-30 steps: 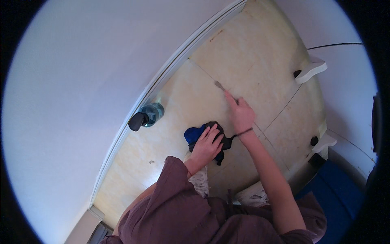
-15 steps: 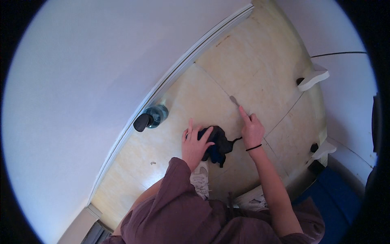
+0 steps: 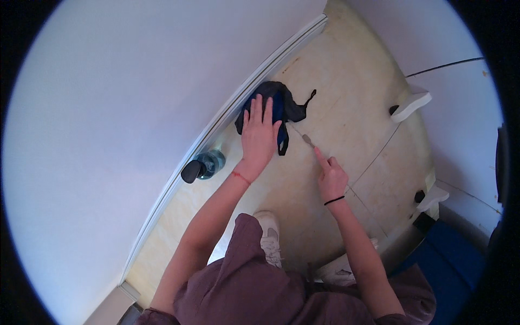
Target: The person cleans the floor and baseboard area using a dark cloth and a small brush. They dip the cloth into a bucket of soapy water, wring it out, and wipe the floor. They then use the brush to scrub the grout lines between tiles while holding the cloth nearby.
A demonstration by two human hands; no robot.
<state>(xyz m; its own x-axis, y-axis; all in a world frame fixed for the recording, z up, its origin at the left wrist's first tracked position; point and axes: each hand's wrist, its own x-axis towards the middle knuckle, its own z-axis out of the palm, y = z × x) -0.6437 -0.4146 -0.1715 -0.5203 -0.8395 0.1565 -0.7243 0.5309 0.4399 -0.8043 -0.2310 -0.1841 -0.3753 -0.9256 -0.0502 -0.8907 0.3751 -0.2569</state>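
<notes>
— Spread open, fingers long and only slightly parted, the left hand (image 3: 259, 138) lies palm-down over a crumpled cloth (image 3: 295, 111). And the other one?

— The right hand (image 3: 332, 181) is closed around a slim tool with a small flat grey head (image 3: 307, 140), the index finger stretched along its handle. Most of the handle is hidden by the fingers.

— How does the cloth look?

— Dark grey with a patch of deep blue, bunched up on the floor, a thin dark loop sticking out at the upper right and another at the lower edge. Its left side is right by the white skirting (image 3: 292, 46); I can't tell whether they touch.

— Is the tool on the floor?

— I can't tell. Its head points up and left, near the cloth but apart from it, close to a seam between the beige tiles (image 3: 352, 76).

— What lies farther out?

— A clear bluish bottle with a black top (image 3: 211, 162) stands beside the skirting, left of the left forearm. Nearer the body is a pale laced shoe (image 3: 269, 230). Off to the right are white curved furniture feet (image 3: 413, 106), and something blue (image 3: 444, 254) fills the lower right.
</notes>
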